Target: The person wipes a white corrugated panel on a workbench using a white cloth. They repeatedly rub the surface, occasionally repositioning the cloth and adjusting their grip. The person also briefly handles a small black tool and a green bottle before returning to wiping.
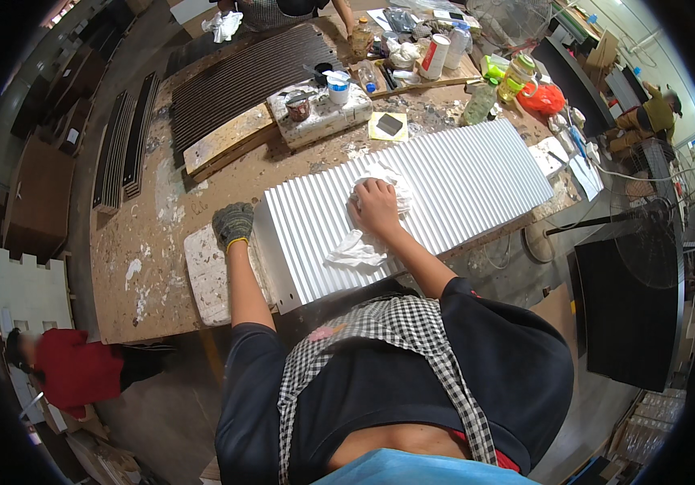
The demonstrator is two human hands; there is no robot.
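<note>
Right hand (376, 205) is bare and has its fingers bunched down on a white cloth (402, 191), pressing it onto the silvery ribbed panel (465, 174), a bit left of the panel's middle. Pretty sure that's a proper grip on the cloth, though the palm side is hidden so don't quote me on how tight.

Left hand (233, 224) is in a grey glove, just off the panel's left end, over a paint-spattered slab (205, 275). Can't tell if its fingers are curled round anything or touching that end at all. Another bit of white cloth (357, 250) lies on the ribs, nearer the person than the right hand; no idea if it's the same piece.

Panel itself lies flat, ribs up, along the near side of the messy workbench (133, 230). Beyond it there's a splattered white block (323, 121) and a dark ribbed panel (242, 85).

My read: wiping the ribs down is the step in hand, maybe partway. Next move probably calls for light, even pressure along the grooves, with the gloved hand steadying the left end so nothing skids.
</note>
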